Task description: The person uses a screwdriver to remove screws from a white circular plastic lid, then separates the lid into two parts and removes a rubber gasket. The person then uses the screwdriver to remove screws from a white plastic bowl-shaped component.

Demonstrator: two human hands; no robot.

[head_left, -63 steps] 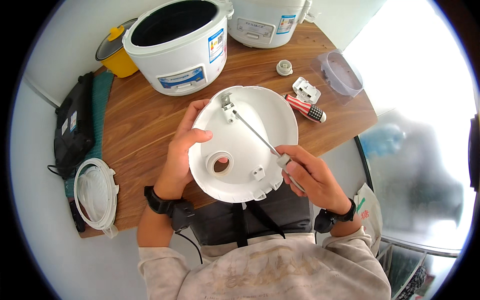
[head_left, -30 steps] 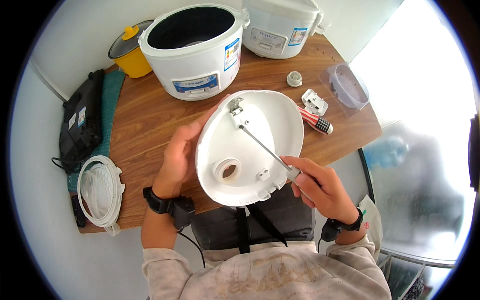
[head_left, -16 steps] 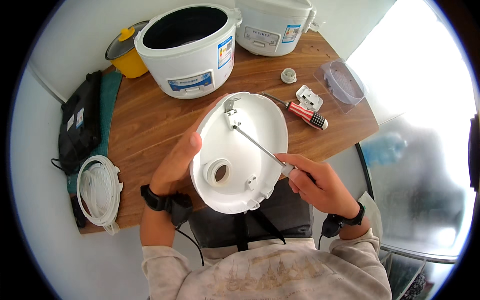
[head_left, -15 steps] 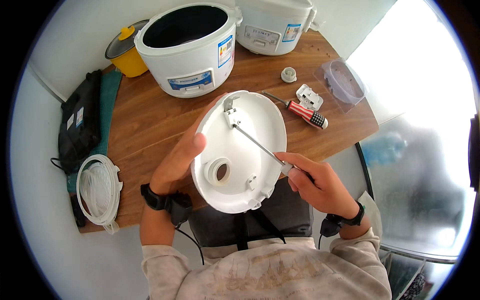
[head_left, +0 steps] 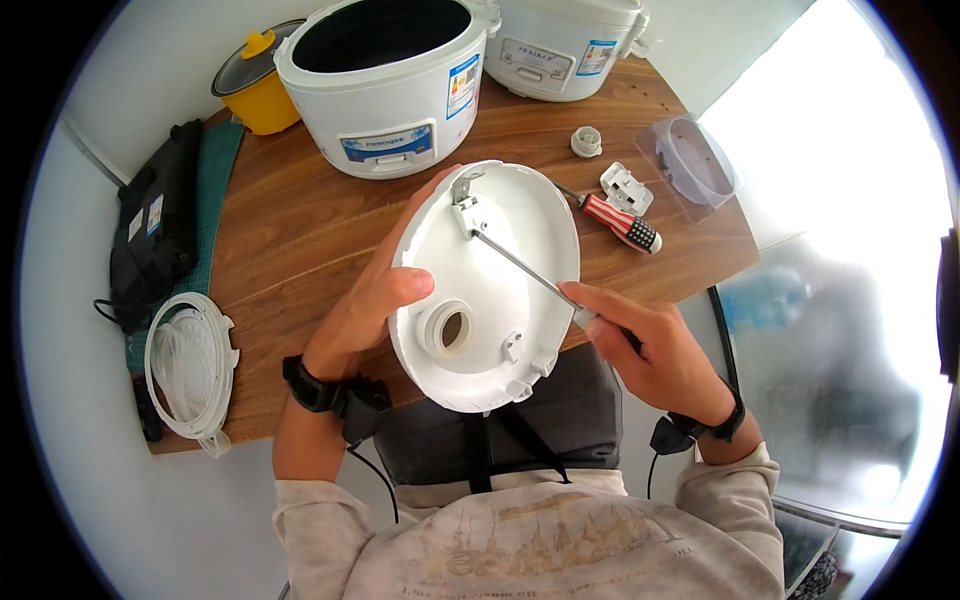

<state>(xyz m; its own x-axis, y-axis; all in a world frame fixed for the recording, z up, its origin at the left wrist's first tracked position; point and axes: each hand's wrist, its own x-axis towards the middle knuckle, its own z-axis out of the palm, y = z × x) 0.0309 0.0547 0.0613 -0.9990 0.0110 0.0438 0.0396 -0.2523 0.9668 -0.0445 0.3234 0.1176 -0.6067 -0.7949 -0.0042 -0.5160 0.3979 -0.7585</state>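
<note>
My left hand grips the left rim of a white plastic rice cooker lid, thumb over the edge and the other fingers hidden behind it. The lid's hollow inside faces me, showing a round collar with a hole and a small bracket near the bottom. My right hand is closed around the handle of a screwdriver. Its tip meets a small white hinge piece near the top of the lid, beside a metal tab.
An open white rice cooker and a second cooker stand at the back, with a yellow pot beside them. To the right lie a striped screwdriver, white plastic parts and a clear container. A white ring-shaped cover and a black case are at left.
The lid and both hands sit slightly higher and further right in the picture as the view shifts a little. The screwdriver tip stays at the hinge piece.
</note>
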